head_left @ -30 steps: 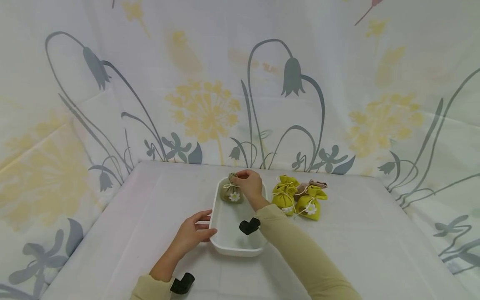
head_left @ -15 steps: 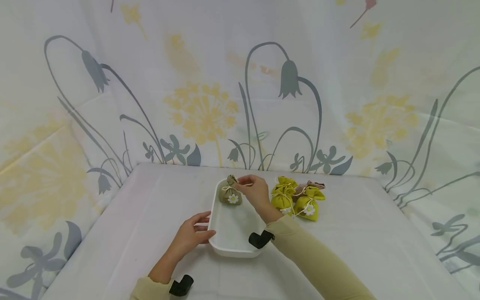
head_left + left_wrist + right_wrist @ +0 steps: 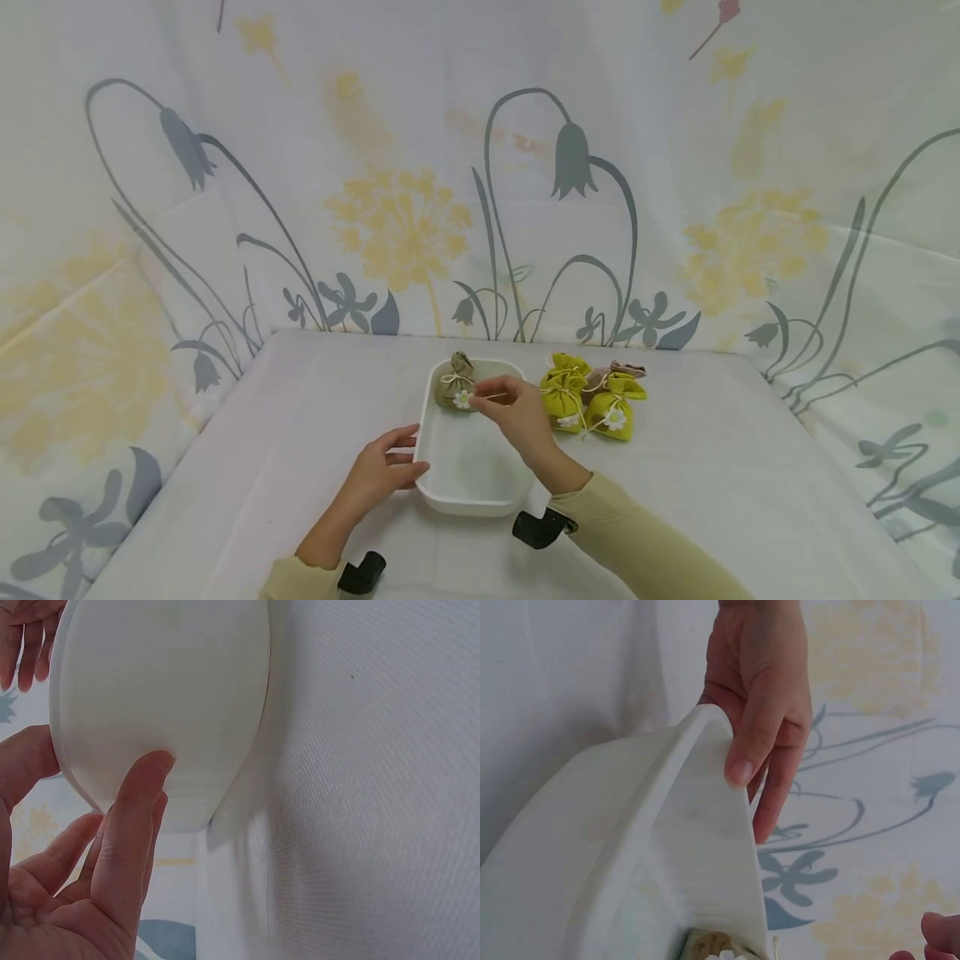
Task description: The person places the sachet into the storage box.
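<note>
A white rectangular tray lies on the table. My left hand grips its left rim, thumb over the edge and fingers along the outer wall, as the left wrist view also shows. A small olive-brown drawstring pouch with a white flower stands upright in the tray's far left corner. Just right of it, my right hand hovers over the tray, thumb and fingers apart, fingertips close to the flower. The pouch's cream cord sticks out between them. In the right wrist view, the right fingertips are apart from the pouch.
Several yellow-green pouches with white flowers are clustered right of the tray, beside the right hand. Behind them lies a dusky pink pouch, partly hidden. A flower-printed white cloth hangs behind the table.
My right hand has let go of the pouch's gathered top and drawn back toward me and to the right. The pouch stays standing in the tray. My left hand keeps its grip.
</note>
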{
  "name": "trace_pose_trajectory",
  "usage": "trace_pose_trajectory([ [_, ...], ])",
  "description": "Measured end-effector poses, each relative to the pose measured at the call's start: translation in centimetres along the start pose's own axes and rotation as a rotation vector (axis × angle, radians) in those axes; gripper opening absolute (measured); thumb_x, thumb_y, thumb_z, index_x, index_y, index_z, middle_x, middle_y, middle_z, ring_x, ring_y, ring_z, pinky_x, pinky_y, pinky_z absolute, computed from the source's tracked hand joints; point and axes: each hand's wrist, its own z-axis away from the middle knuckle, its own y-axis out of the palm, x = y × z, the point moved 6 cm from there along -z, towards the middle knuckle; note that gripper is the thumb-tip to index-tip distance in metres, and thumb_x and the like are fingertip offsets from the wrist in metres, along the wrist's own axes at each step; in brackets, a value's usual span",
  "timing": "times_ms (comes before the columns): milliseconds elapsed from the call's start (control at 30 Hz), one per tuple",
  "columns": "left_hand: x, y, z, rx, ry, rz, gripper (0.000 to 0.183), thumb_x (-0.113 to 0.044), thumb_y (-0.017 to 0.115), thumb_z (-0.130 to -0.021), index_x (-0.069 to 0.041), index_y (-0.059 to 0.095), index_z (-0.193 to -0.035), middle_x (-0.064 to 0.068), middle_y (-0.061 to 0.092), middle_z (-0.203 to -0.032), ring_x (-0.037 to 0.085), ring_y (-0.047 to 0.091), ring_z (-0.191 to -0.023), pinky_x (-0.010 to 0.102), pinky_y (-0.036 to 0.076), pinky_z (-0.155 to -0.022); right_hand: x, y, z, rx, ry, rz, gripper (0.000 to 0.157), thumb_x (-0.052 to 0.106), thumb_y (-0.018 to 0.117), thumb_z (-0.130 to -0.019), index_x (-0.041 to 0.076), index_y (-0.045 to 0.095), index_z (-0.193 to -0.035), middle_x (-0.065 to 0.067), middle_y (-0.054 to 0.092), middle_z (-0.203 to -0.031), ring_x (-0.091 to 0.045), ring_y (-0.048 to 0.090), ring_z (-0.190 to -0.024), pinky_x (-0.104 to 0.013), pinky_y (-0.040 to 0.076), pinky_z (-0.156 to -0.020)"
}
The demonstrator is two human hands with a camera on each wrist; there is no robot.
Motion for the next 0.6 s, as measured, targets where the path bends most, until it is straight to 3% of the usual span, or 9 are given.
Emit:
trace_pose_trajectory([
  [600, 0.4, 0.0, -0.2, -0.013, -0.011, 0.011, 0.06, -0.003, 0.074, -0.077, -0.002, 0.05, -0.132, 0.018, 0.054, -0.119, 0.028, 0.06, -0.099, 0.035, 0.058, -0.066, -1.6, -3.3, 3.9, -0.067, 0.011, 0.015, 0.02, 0.013, 0.075, -0.079, 0.005, 0.069, -0.097, -0.004, 0.068, -0.093, -0.017, 0.063, -0.084, -0.025, 0.053, -0.071],
])
